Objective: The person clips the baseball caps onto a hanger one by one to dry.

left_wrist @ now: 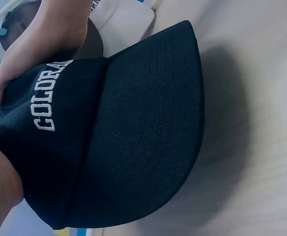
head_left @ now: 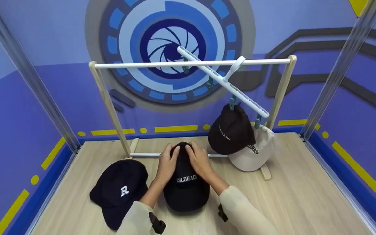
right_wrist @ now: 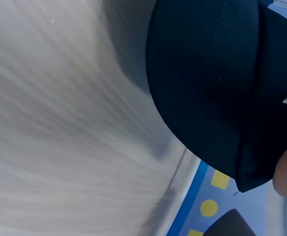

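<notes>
Both hands hold a black baseball cap [head_left: 186, 195] with white COLORADO lettering, its brim toward the person. My left hand [head_left: 167, 161] grips the crown's left side and my right hand [head_left: 201, 160] its right side, thumbs on top near the back. In the left wrist view the cap's brim [left_wrist: 148, 128] casts a shadow on the tabletop. To the left lies a navy cap [head_left: 119, 186] with a white R. A dark brown cap [head_left: 230, 133] and a beige cap [head_left: 253, 153] hang from clips on a white hanger [head_left: 224, 81].
A rack with a white top rail [head_left: 155, 64] and wooden posts [head_left: 111, 111] stands at the back of the wooden table [head_left: 305, 195]. The hanger hangs slanted from the rail, with spare clips [head_left: 210, 83] on its left half. Blue panels [head_left: 21, 107] with metal corner posts enclose the table.
</notes>
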Demonstrator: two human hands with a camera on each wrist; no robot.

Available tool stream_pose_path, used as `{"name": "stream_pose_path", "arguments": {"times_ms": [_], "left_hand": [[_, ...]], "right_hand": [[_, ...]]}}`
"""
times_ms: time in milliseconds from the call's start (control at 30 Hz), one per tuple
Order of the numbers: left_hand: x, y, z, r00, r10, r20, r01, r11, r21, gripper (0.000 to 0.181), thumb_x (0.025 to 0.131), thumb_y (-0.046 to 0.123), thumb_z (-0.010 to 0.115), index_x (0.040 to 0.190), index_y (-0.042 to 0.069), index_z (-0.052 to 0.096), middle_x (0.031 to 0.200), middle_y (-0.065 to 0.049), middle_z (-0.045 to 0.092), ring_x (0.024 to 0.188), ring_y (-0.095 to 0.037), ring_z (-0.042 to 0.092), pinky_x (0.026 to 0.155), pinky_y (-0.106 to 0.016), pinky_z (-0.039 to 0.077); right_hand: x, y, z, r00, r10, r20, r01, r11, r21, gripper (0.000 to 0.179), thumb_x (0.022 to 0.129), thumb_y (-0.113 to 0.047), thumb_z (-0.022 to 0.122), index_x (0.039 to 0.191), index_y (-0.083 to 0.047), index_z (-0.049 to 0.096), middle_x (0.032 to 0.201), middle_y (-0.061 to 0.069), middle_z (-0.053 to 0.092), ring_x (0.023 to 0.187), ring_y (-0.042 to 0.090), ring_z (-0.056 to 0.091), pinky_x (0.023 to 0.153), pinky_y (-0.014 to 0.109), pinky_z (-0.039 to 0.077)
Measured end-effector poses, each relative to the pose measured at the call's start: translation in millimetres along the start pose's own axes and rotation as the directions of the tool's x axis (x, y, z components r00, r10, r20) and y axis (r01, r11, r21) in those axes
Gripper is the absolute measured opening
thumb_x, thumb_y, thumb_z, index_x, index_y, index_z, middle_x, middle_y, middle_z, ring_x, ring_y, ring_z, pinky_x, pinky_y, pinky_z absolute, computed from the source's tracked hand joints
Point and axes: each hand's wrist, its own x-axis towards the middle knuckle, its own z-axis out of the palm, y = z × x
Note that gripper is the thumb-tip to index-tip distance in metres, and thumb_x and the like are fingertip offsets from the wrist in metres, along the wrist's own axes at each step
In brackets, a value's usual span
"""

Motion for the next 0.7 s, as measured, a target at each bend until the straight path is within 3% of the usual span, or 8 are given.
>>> {"name": "stream_pose_path", "arguments": {"times_ms": [300, 500, 700], "left_hand": [[1.8, 17.7, 3.3, 1.000, 0.014, -0.004, -0.014, 0.999, -0.053, 0.026, 0.107, 0.031, 0.053, 0.104, 0.007, 0.062, 0.092, -0.003, 0.063, 0.083, -0.016, 0.058, 0.076, -0.031, 0.047], [4.8, 22.6, 5.4, 0.999, 0.041, 0.001, -0.040, 0.998, -0.051, 0.026, 0.107, 0.031, 0.053, 0.103, 0.007, 0.061, 0.091, -0.004, 0.063, 0.082, -0.016, 0.058, 0.075, -0.031, 0.048], [6.9, 24.4, 7.0, 0.998, 0.054, 0.008, -0.054, 0.997, -0.052, 0.027, 0.108, 0.032, 0.053, 0.106, 0.006, 0.063, 0.094, -0.003, 0.066, 0.084, -0.015, 0.060, 0.076, -0.031, 0.049]], "right_hand": [[0.2, -10, -12, 0.997, -0.004, -0.081, 0.009, 0.998, 0.066, 0.028, 0.108, -0.035, 0.047, 0.104, -0.014, 0.066, 0.088, 0.003, 0.067, 0.078, 0.021, 0.061, 0.071, 0.039, 0.049], [0.9, -12, -18, 0.996, 0.001, -0.088, 0.007, 0.996, 0.086, 0.030, 0.108, -0.035, 0.048, 0.114, -0.016, 0.069, 0.105, 0.002, 0.073, 0.092, 0.021, 0.068, 0.081, 0.042, 0.053], [0.0, -14, -22, 0.994, 0.007, -0.111, 0.007, 0.993, 0.121, 0.030, 0.108, -0.037, 0.049, 0.117, -0.018, 0.071, 0.110, 0.001, 0.075, 0.099, 0.020, 0.070, 0.086, 0.042, 0.053]]}}
